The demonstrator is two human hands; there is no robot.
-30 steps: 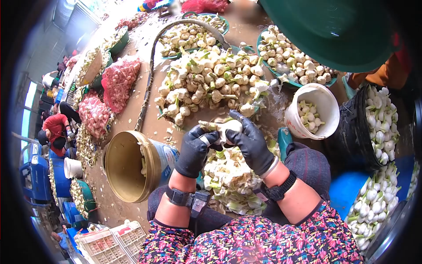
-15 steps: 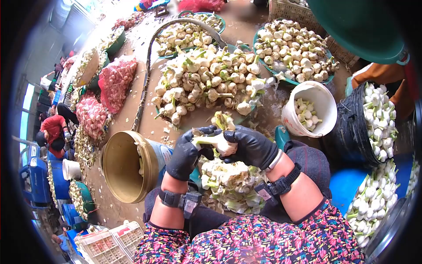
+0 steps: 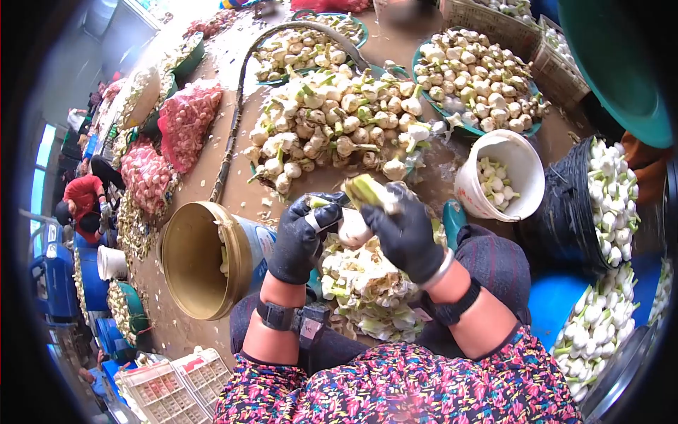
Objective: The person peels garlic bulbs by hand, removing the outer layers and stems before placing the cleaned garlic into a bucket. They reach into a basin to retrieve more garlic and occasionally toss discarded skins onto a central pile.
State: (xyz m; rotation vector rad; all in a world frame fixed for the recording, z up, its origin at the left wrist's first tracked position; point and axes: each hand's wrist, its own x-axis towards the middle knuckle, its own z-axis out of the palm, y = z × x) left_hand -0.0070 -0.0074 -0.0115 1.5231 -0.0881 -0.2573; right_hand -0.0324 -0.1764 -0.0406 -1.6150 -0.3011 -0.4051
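My left hand [image 3: 291, 244], in a black glove, is closed around the stem of a garlic bulb [image 3: 353, 230]. The bulb looks white and smooth and points toward my other hand. Some yellow-green garlic skin [image 3: 369, 192] is pinched in my right hand [image 3: 409, 240], also gloved in black and slightly blurred. Below both hands lies a heap of stripped garlic skins [image 3: 367, 283] between my knees. In front of me rises a large pile of unpeeled garlic bulbs [image 3: 332, 131] with short stems.
A tan bucket [image 3: 244, 283] lies tipped at left. To the right stand a white bucket [image 3: 462, 180] with a few white bulbs and a black tub [image 3: 558, 205] heaped with them. A hose [image 3: 235, 134] arches behind. Another person in red [image 3: 85, 198] works at far left.
My right hand has pulled garlic skin up and away from the bulb, showing a whiter surface. My left hand still grips the stem. The view has shifted slightly.
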